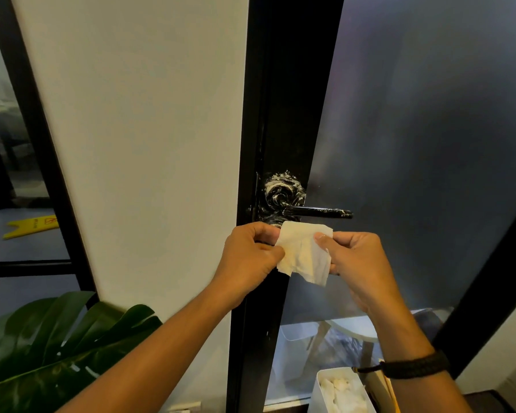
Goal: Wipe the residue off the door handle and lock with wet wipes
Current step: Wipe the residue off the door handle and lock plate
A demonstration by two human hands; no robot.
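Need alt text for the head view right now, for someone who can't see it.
Both hands, left and right, pinch a white wet wipe just below a black door handle. White residue smears the round lock plate above it, and a white bin sits lower right.

Lock (pixel 276 219) partly behind wipe (pixel 303 253); white bin (pixel 322 391) cut off at btm edge.

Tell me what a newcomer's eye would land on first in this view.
The white wet wipe stands out at centre, pinched between the left hand and the right hand in front of the black door frame. Just above it, white residue smears the round lock plate and speckles the black lever handle pointing right. A large green leaf fills the lower left corner.
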